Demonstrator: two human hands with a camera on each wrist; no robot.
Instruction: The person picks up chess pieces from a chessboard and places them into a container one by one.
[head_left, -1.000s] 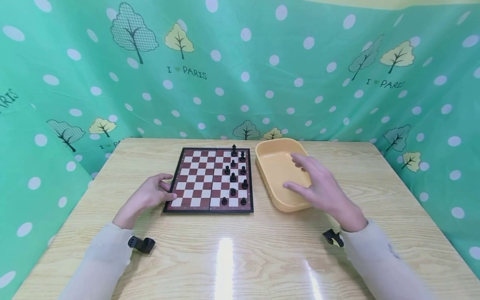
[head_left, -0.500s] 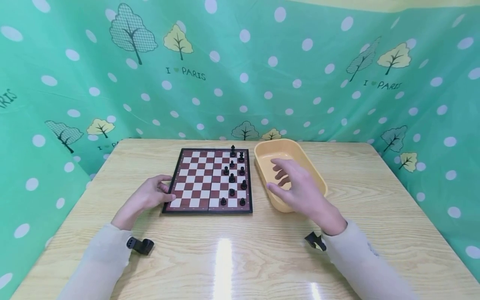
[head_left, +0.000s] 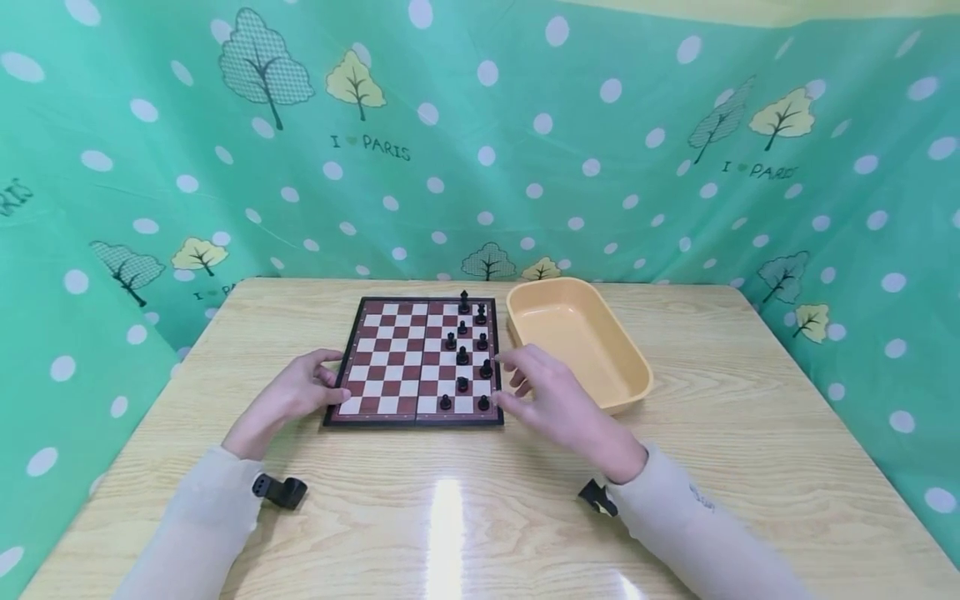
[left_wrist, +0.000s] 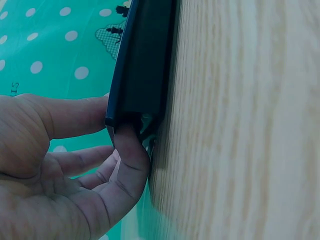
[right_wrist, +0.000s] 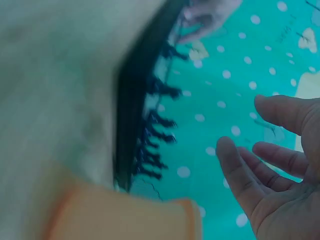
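A folding chessboard point(head_left: 390, 358) with brown and white squares lies on the table. Several black chess pieces point(head_left: 462, 357) stand on its right half. My left hand point(head_left: 296, 387) pinches the board's left edge near the front corner; in the left wrist view the thumb lies on top and a finger point(left_wrist: 132, 165) curls beneath the rim. At the board's right edge is my right hand point(head_left: 555, 404), thumb and fingers spread and holding nothing. Its fingertips overlap the edge close to the nearest chess pieces in the head view, while the right wrist view shows a gap between thumb and fingers.
An orange plastic tub point(head_left: 637, 387) stands right of the board, just beyond my right hand. The wooden table point(head_left: 360, 517) reaches back to a green dotted curtain point(head_left: 480, 125). Black camera mounts point(head_left: 281, 492) sit at both wrists.
My right hand has moved left from over the tub to the right edge of the chessboard. My left hand stays on the board's left edge, and the pieces have not moved.
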